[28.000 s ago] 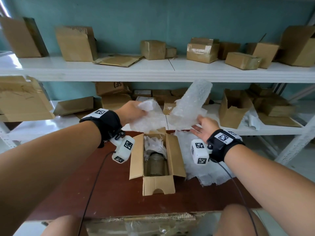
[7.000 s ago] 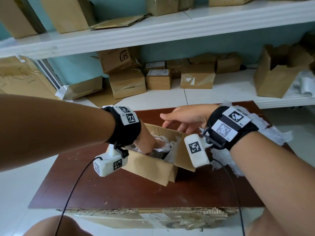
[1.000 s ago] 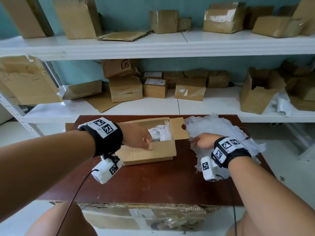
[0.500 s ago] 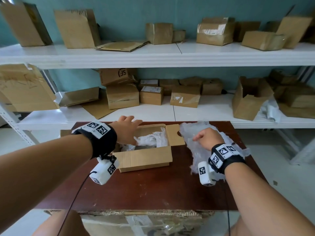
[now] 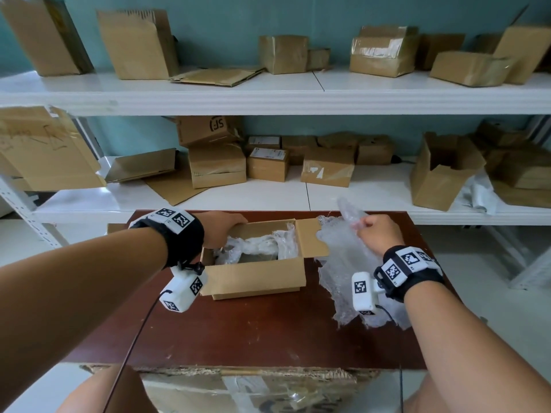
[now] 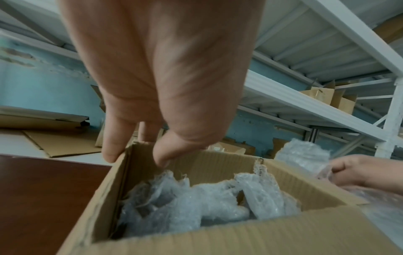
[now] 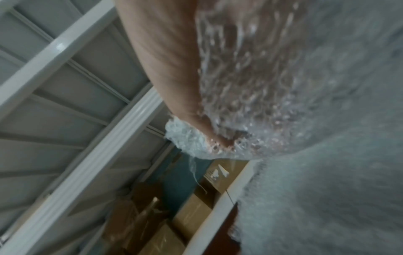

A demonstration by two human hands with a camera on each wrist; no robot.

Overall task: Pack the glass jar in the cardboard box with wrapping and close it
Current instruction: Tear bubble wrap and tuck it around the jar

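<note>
The open cardboard box [image 5: 256, 275] stands mid-table, stuffed with crumpled bubble wrap [image 5: 262, 244]. The glass jar is hidden under that wrap. My left hand [image 5: 229, 228] holds the box's far left corner; in the left wrist view the thumb [image 6: 161, 158] is inside the wall [image 6: 218, 163] and the fingers are outside. My right hand [image 5: 369, 231], just right of the box, grips a bunched edge of a loose bubble wrap sheet [image 5: 343, 263] and holds it raised off the table. In the right wrist view the sheet [image 7: 327, 172] drapes over that hand [image 7: 220, 139].
The box's right flap [image 5: 310, 239] lies open toward the loose sheet. The dark red table [image 5: 253, 332] is bare in front of the box. White shelves [image 5: 268, 198] behind it hold several cardboard boxes and flat cardboard pieces.
My left hand came down from above the box and took hold of its far left corner. My right hand closed on the loose sheet and lifted its edge.
</note>
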